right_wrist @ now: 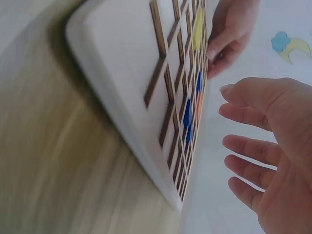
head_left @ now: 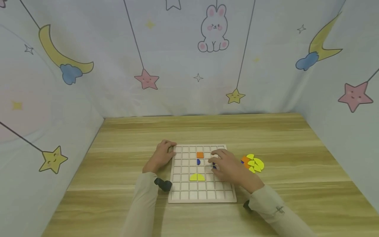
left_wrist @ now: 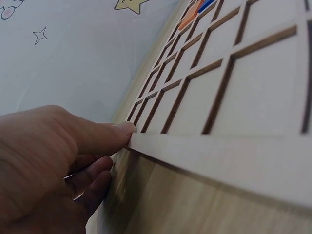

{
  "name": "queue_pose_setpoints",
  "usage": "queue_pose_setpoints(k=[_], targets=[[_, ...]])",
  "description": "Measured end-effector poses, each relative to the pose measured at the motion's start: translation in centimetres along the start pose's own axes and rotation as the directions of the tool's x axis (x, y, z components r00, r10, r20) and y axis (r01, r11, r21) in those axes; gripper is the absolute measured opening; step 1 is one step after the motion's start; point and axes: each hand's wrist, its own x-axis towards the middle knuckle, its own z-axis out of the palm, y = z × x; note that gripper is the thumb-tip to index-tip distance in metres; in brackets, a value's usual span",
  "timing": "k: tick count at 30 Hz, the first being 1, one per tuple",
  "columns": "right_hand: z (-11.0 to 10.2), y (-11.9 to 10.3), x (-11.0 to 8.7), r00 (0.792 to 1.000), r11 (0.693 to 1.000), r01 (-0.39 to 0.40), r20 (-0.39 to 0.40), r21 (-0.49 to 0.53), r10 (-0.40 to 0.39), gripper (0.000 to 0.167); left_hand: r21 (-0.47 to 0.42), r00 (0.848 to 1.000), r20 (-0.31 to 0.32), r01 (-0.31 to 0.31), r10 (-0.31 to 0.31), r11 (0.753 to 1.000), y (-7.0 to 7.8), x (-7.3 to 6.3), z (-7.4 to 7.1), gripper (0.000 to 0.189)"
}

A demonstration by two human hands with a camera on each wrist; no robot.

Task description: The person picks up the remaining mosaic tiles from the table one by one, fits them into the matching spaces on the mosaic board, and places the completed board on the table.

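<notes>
A pale wooden grid board (head_left: 202,201) lies on the table. My left hand (head_left: 161,155) touches its left edge near the far corner. In the left wrist view, the thumb (left_wrist: 119,134) rests on the board's rim, with other fingers loosely bent below. Over the board's right half hovers my right hand (head_left: 229,166), fingers spread and nothing between them. An orange square (head_left: 199,154) lies in the grid above a blue half-round piece (head_left: 198,162). Two yellow quarter-round pieces (head_left: 201,177) sit side by side nearer me. Blue pieces (right_wrist: 187,117) near the right hand are partly hidden in the head view.
Right of the board, a small pile of loose yellow pieces (head_left: 258,163) lies with orange pieces (head_left: 245,161) and a bit of blue on the wood-grain table (head_left: 296,158). A printed curtain (head_left: 183,62) hangs behind the table and along both sides.
</notes>
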Motion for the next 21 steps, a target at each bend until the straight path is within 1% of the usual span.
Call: queue_pose_setpoints(k=[2,4,8,11,14,17,19,21], targets=[[-0.4,0.7,-0.3,0.998,0.998,-0.062,0.014,0.009,0.062,0.027,0.004,1.0,-0.001,0.0,0.0,1.0,0.0,0.0,0.0,0.043],[-0.8,1.6,-0.7,0.995,0.995,-0.1,0.0,-0.001,0.1,0.026,0.006,1.0,-0.002,-0.002,0.002,1.0,0.0,0.1,0.0,0.043],[-1.6,3.9,-1.3,0.991,0.994,-0.109,-0.074,-0.017,0.107,0.022,0.006,1.0,-0.007,-0.004,0.004,1.0,0.0,0.1,0.1,0.043],[-2.2,5.7,-2.0,0.987,0.99,-0.141,-0.087,-0.014,0.139,0.022,0.002,1.0,-0.006,0.004,-0.004,1.0,0.0,0.0,0.1,0.043],[-2.9,7.3,-2.8,0.976,0.977,-0.214,-0.051,-0.002,0.214,0.021,0.002,1.0,-0.007,0.005,-0.005,1.0,0.0,0.0,0.1,0.042],[-3.3,8.8,-3.5,0.955,0.955,-0.297,0.006,0.002,0.297,0.019,0.003,1.0,-0.006,0.0,0.0,1.0,0.0,0.0,0.0,0.042],[-3.4,9.6,-3.9,0.944,0.945,-0.327,0.041,-0.022,0.327,0.018,0.004,1.0,-0.002,-0.001,0.001,1.0,0.0,0.0,0.0,0.042],[-3.4,10.4,-4.2,0.939,0.941,-0.336,0.07,-0.033,0.338,0.018,0.006,1.0,0.003,-0.003,0.003,1.0,0.0,0.0,0.0,0.041]])
